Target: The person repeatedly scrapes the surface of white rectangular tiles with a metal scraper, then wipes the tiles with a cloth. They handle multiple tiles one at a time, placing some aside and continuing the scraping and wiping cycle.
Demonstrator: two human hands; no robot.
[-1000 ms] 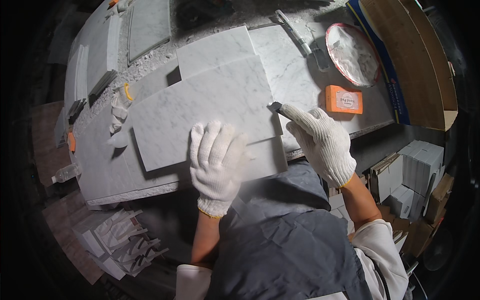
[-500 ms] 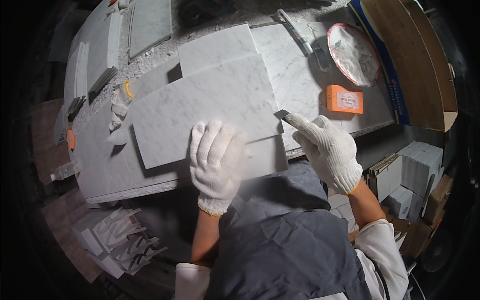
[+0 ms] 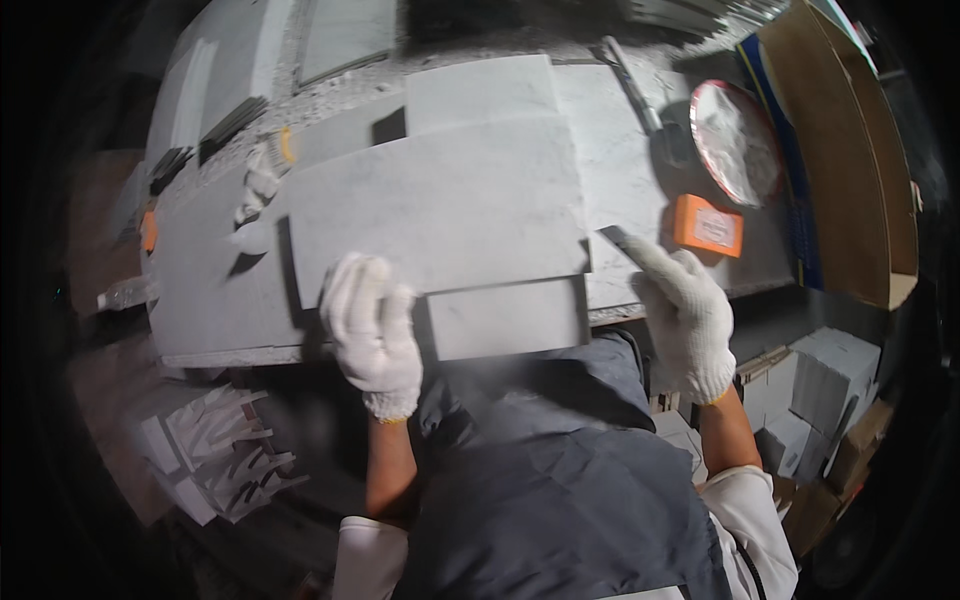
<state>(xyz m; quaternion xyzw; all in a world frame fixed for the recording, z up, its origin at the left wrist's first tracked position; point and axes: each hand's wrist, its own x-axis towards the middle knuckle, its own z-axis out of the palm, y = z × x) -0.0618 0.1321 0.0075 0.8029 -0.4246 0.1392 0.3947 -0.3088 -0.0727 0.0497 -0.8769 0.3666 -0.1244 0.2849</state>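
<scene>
My right hand [image 3: 688, 325], in a white knitted glove, grips a small flat dark piece [image 3: 613, 236]. Its index finger lies stretched along that piece, just off the right edge of a pale grey marble tile [image 3: 450, 205]. My left hand [image 3: 372, 335], gloved alike, is at the tile's near edge toward the left corner, fingers loosely bent and parted over the surface. Motion blurs the fingertips a little. Beneath the big tile, another tile [image 3: 510, 315] shows toward me, and a further tile [image 3: 485, 90] sticks out on the far side.
On the right of the bench are an orange hand pad [image 3: 708, 226], a marker [image 3: 633, 85], a red-rimmed round dish [image 3: 735, 140] and a cardboard box [image 3: 850, 150]. A crumpled glove [image 3: 262, 180] lies left. White boxes [image 3: 835, 375] stand below right.
My left hand has slid left along the tile, its fingers now bent rather than flat. My right hand has backed off the tile's right edge with the dark piece. The whole view has turned slightly.
</scene>
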